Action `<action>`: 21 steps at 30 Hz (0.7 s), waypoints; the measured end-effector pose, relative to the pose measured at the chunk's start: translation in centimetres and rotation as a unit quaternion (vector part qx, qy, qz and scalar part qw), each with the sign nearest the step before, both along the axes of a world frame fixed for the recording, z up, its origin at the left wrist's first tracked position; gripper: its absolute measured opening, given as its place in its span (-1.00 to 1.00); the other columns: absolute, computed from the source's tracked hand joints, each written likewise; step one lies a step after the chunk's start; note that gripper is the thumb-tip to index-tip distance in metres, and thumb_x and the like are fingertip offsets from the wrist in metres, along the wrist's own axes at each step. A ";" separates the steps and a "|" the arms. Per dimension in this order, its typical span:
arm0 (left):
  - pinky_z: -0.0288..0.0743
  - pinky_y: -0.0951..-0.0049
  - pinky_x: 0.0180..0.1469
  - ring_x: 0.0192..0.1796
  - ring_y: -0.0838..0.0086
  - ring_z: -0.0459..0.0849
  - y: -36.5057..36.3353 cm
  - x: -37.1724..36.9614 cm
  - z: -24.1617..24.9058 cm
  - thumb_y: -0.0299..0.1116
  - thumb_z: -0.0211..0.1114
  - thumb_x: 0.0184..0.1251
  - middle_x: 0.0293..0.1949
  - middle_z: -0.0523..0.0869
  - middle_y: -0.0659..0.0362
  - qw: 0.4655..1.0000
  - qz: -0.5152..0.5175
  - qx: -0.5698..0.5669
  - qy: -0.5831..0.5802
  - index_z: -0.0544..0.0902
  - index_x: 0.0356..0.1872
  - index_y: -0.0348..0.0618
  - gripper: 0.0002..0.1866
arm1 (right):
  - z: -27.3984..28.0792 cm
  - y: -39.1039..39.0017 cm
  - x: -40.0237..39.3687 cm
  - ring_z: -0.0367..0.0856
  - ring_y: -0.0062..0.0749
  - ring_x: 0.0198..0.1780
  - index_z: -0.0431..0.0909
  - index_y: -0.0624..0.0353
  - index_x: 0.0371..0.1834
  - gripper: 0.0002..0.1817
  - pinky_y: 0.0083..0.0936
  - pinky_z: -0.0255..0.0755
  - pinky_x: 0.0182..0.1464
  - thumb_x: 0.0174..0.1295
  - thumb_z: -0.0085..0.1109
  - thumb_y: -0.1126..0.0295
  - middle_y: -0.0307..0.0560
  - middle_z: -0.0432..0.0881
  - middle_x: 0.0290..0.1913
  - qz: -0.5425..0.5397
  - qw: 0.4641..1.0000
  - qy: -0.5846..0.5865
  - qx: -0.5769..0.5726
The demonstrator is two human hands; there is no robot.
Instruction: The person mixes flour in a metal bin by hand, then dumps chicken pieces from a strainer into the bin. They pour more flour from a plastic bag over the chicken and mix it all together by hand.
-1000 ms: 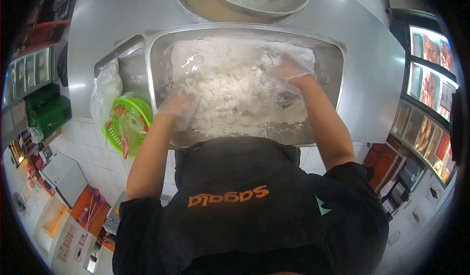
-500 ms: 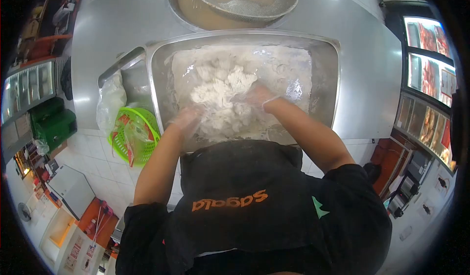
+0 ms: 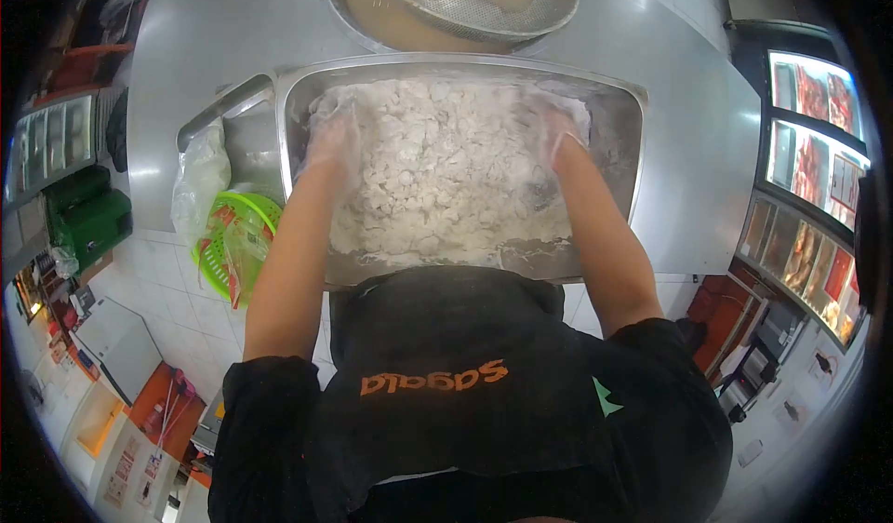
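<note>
Since the apron (image 3: 437, 337) fills six o'clock, right by the near edge of a deep metal tray (image 3: 621, 155), both arms (image 3: 609, 244) seem placed to reach across it. A green basket (image 3: 214, 267) is at eight and a plastic bag (image 3: 200, 183) at nine, probably set aside. Floury clumps (image 3: 428, 169) spread through the tray, with the left hand (image 3: 337, 141) at their ten o'clock and the right hand (image 3: 558, 130) at two, apparently wide to bracket them. Blur and flour mean I cannot tell whether either grip is closed or holding anything. Beyond, at twelve, a mesh sieve (image 3: 553, 6) sits in a bowl (image 3: 337, 20) of cloudy liquid (image 3: 381, 22), perhaps to contain drips.
</note>
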State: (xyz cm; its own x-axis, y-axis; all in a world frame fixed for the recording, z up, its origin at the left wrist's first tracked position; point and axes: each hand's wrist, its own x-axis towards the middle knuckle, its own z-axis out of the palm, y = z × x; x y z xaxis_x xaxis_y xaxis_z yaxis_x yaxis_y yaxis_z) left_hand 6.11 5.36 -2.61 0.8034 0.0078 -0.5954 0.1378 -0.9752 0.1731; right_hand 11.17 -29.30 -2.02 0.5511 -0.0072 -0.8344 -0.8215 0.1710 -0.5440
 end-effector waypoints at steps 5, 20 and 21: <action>0.09 0.28 0.54 0.58 0.13 0.15 -1.7 3.6 -5.4 0.23 -0.21 0.55 0.53 0.24 -0.10 0.936 0.319 -0.131 0.070 0.30 0.47 -0.30 -0.20 | -4.2 8.2 1.5 0.40 -0.16 0.38 0.34 -0.03 0.49 -0.22 -0.07 0.11 0.45 0.24 0.26 -0.11 -0.02 0.39 0.46 0.121 0.992 0.043 -0.021; 0.28 0.19 0.46 0.37 0.02 0.42 -2.7 -4.9 7.5 -0.16 -0.03 0.53 0.29 0.53 -0.09 0.934 -0.264 -0.011 0.240 0.35 0.44 -0.07 -0.48 | 4.5 0.9 -0.7 0.13 -0.07 0.58 0.39 -0.12 0.46 -0.41 -0.17 0.01 0.59 0.41 0.03 -0.04 0.01 0.22 0.56 0.425 0.903 0.029 -0.062; 0.28 0.20 0.45 0.35 0.05 0.44 -3.1 -5.5 7.2 -0.14 -0.01 0.53 0.30 0.53 -0.06 0.940 -0.235 -0.037 0.244 0.37 0.43 -0.07 -0.48 | 4.6 1.7 -1.6 0.12 -0.08 0.58 0.39 -0.11 0.46 -0.38 -0.17 0.01 0.59 0.38 0.07 -0.06 -0.02 0.24 0.56 0.464 0.885 0.005 -0.050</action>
